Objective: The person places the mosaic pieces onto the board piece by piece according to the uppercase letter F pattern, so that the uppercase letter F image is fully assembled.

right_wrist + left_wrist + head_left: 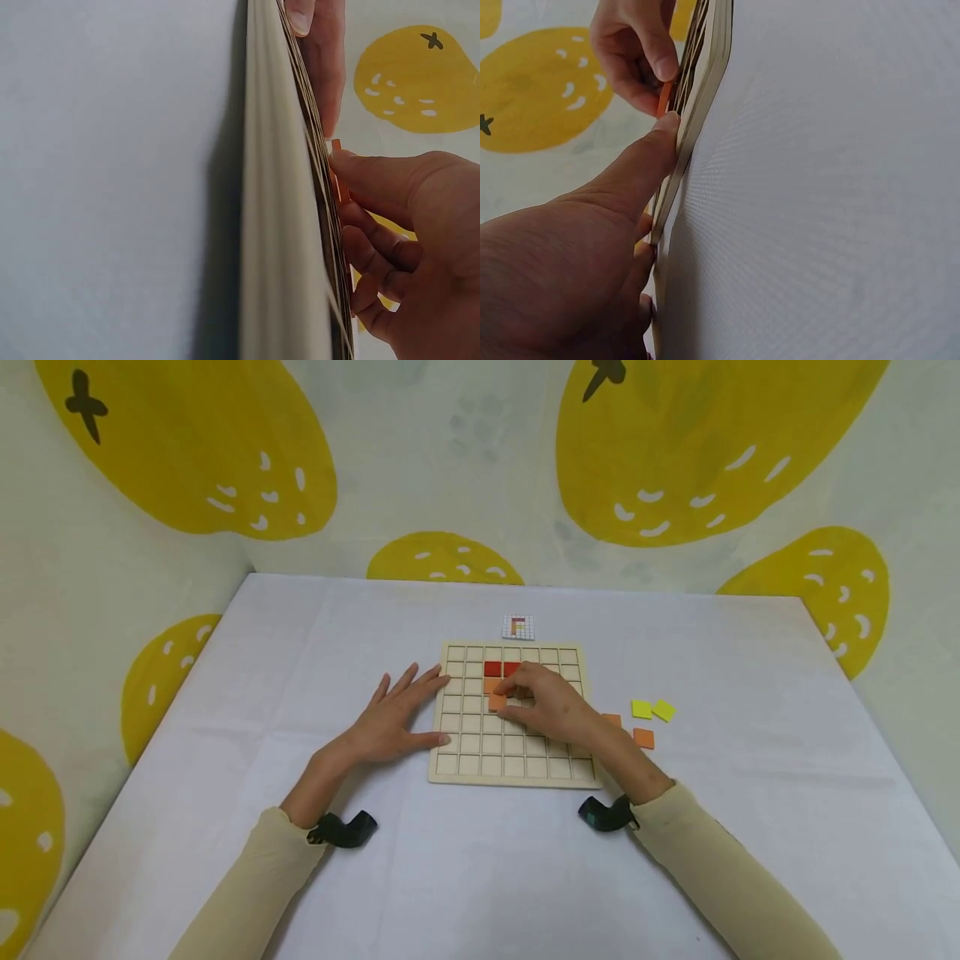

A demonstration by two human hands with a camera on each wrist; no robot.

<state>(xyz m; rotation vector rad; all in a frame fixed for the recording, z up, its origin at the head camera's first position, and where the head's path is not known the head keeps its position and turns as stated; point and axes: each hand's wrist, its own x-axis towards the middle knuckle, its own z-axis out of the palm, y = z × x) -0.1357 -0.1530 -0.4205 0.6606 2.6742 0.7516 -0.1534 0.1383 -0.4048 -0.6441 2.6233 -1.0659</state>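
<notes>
Right hand [551,702] pinches an orange tile [497,703] between thumb and fingers, over the grid board [470,744], just below a second orange tile [491,686] lying in the grid. Left hand [390,718] is spread, gripping nothing, thumb and at least one fingertip on the board's left rim. From my end, the step in hand looks like seating the pinched tile in a cell. It sits slightly right of the column above, and the right wrist view shows it edge-on, proud of the grid; can't tell whether an edge touches. I'd nudge it left, square it to the cell walls, drop one edge first, then press flat with a fingertip. Light pinch, high on the sides: low fingers could snag the ridges. I'd use the left hand as a brace against sliding, then release straight up, sparing the red tiles [492,669]. Loose yellow tiles [641,709] and a loose orange tile [643,738] lie right of the board; pattern card [518,627] beyond its far edge.
</notes>
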